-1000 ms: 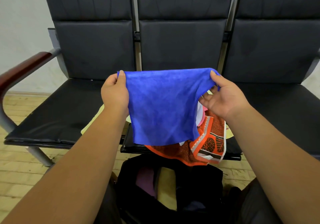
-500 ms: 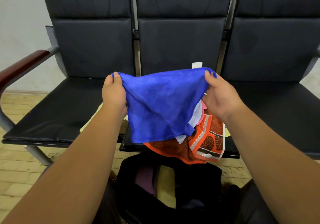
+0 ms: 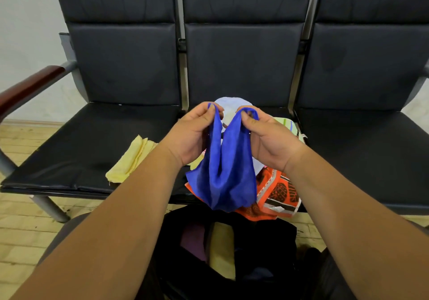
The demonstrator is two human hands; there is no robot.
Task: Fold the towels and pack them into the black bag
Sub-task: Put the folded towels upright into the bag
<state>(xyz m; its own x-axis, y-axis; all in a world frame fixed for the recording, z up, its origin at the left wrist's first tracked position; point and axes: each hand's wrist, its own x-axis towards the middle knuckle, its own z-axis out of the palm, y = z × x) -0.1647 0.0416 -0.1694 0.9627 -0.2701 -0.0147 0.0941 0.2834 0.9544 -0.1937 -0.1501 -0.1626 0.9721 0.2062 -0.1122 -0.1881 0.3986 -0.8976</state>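
Item 1, blue towel: I see it held up in the air by both hands. Its two top corners are raised and close together but not touching. The rest sags below the hands in a loose double drape. Its lowest part hangs in front of a heap of cloths and just above the black bag.

Item 2, left hand: thumb and fingers pinch the left top corner of the blue towel.

Item 3, right hand: thumb and fingers pinch the right top corner, just beside the left hand.

Item 4, black bag: on the floor, below the hands and the hanging towel, mouth open. I can make out a yellow cloth and a purple cloth inside.

Item 5, heap on the middle seat of the surface: an orange patterned cloth droops over the front edge beside the blue towel. A white cloth shows behind the hands, and a striped cloth lies beyond the right hand.

Item 6, yellow towel: folded, lying on the surface left of the left hand, apart from it.

Item 7, wooden armrest: at the far left.
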